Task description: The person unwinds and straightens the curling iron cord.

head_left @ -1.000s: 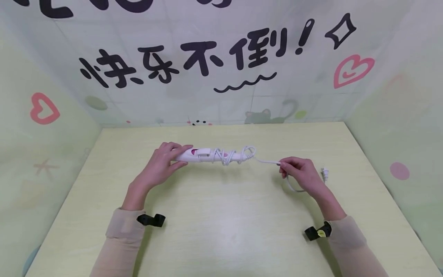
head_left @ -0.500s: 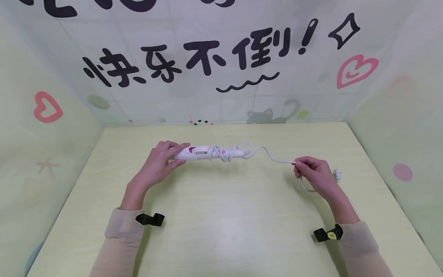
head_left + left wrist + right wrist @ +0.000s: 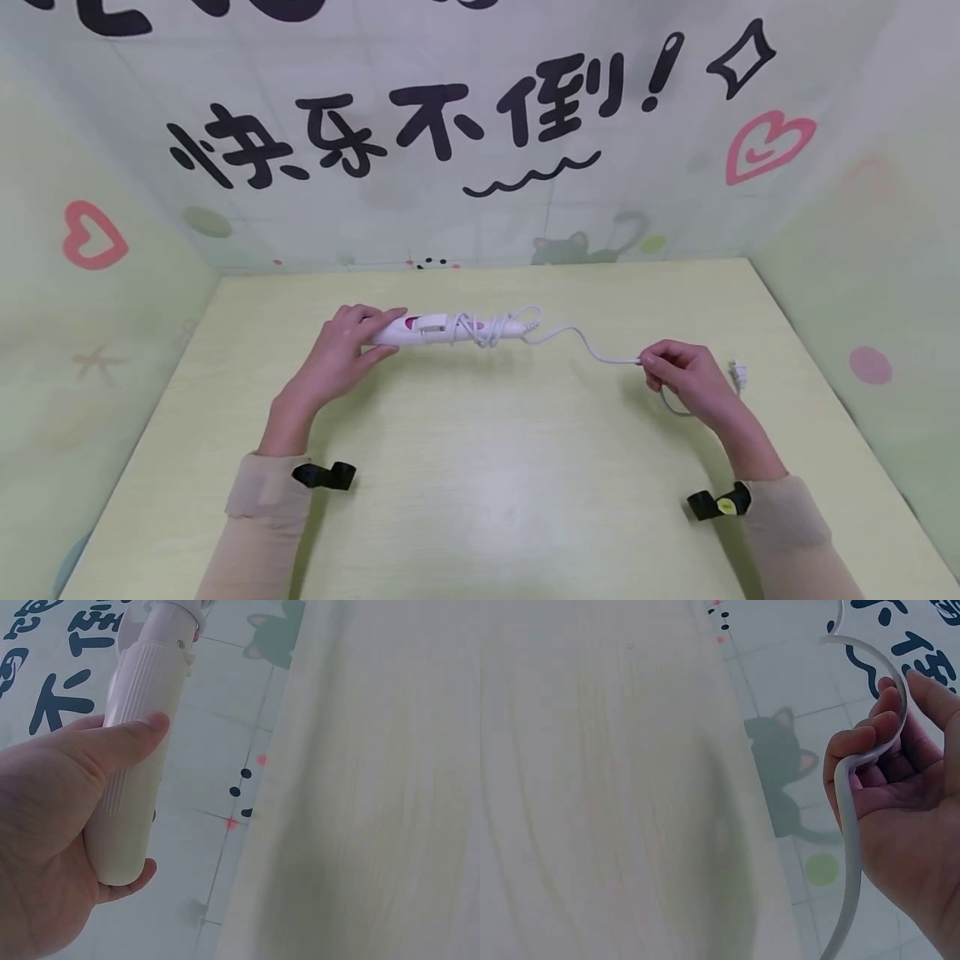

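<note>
A white hair styling iron (image 3: 405, 332) with pink marks is held level above the table. My left hand (image 3: 335, 354) grips its left end, the thumb lying along the ridged casing (image 3: 142, 697) in the left wrist view. Loops of its white power cord (image 3: 480, 329) are wound around the right half. From that end a slack length of cord runs right to my right hand (image 3: 686, 375), which pinches it between thumb and fingers. In the right wrist view the cord (image 3: 847, 840) passes across the curled fingers. Beyond the right hand hangs the two-pin plug (image 3: 738, 373).
Beneath both hands is a pale wooden table (image 3: 480, 483). Printed walls stand behind it and at both sides; the back wall (image 3: 420, 217) carries black lettering. Each wrist wears a black camera mount, one (image 3: 326, 476) on the left and one (image 3: 718, 502) on the right.
My right hand has moved right, drawing a longer stretch of cord off the iron, and has barely shifted in the last half second. The left hand stays almost in place.
</note>
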`<state>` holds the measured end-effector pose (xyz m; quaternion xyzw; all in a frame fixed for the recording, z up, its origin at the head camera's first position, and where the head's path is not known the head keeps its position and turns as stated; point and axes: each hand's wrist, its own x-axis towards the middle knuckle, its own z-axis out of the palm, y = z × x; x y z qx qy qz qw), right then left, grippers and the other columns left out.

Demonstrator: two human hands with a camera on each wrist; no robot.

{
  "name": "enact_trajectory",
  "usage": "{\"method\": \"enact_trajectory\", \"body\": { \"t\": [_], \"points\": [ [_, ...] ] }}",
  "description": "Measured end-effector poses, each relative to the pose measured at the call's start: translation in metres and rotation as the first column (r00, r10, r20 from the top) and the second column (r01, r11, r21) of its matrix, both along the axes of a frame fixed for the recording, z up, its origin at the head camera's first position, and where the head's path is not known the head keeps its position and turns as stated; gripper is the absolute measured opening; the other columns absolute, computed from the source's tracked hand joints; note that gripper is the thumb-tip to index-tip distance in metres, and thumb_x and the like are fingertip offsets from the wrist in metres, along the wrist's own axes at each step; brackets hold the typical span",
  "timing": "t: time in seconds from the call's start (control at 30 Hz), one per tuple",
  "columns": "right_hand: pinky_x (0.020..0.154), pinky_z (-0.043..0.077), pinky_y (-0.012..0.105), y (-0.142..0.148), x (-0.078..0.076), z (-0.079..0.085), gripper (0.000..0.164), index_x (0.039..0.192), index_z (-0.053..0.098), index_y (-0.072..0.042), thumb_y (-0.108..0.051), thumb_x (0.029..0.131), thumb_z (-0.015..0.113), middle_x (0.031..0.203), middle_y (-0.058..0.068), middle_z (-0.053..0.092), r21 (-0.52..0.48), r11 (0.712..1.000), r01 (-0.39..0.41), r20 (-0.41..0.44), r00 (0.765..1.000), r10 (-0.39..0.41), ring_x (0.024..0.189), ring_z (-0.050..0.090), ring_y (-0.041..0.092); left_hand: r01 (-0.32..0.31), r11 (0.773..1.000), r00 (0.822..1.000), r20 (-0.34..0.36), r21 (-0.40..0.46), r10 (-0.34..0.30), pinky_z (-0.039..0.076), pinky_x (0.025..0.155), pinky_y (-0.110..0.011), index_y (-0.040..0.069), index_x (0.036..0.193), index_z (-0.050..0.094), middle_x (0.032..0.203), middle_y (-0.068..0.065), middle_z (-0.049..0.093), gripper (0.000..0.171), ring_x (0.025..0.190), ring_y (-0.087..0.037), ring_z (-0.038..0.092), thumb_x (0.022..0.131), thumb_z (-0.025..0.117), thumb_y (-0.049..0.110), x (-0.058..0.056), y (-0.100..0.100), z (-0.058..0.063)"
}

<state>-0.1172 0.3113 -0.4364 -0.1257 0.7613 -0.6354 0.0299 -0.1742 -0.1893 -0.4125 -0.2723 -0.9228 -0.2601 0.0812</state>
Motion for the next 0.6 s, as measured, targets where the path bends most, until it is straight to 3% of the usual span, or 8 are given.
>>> {"method": "enact_trajectory", "body": {
  "t": [0.13, 0.23, 0.6],
  "points": [
    [0.061, 0.044, 0.029, 0.002, -0.002, -0.001, 0.012, 0.096, 0.068, 0.006, -0.001, 0.102, 0.061, 0.070, 0.002, 0.061, 0.082, 0.997, -0.004, 0.006, 1.000, 0.003, 0.064, 0.055, 0.015, -0.003, 1.000, 1.000, -0.016, 0.005, 0.003, 0.039, 0.083, -0.050, 0.012, 0.142, 0.062, 0.120, -0.019, 0.062, 0.057, 0.103, -0.037, 0.051, 0.089, 0.081, 0.006, -0.002, -0.002, 0.000],
    [0.066, 0.047, 0.029, 0.004, -0.002, -0.002, 0.017, 0.101, 0.064, 0.014, -0.003, 0.102, 0.062, 0.071, 0.004, 0.062, 0.137, 0.991, -0.006, 0.017, 1.000, 0.004, 0.066, 0.057, 0.015, -0.004, 1.000, 1.000, -0.018, 0.007, 0.004, 0.039, 0.083, -0.049, 0.011, 0.142, 0.062, 0.120, -0.019, 0.062, 0.057, 0.103, -0.037, 0.051, 0.088, 0.081, 0.006, -0.003, -0.003, 0.000],
    [0.067, 0.049, 0.029, 0.011, -0.007, -0.010, 0.017, 0.106, 0.070, 0.007, -0.007, 0.102, 0.063, 0.084, 0.016, 0.066, 0.322, 0.946, -0.028, 0.099, 0.995, -0.004, 0.074, 0.061, 0.020, -0.011, 1.000, 1.000, -0.005, 0.006, 0.011, 0.039, 0.083, -0.051, 0.011, 0.140, 0.064, 0.118, -0.018, 0.062, 0.054, 0.106, -0.038, 0.052, 0.089, 0.080, 0.007, 0.000, -0.008, -0.002]
  ]
}}
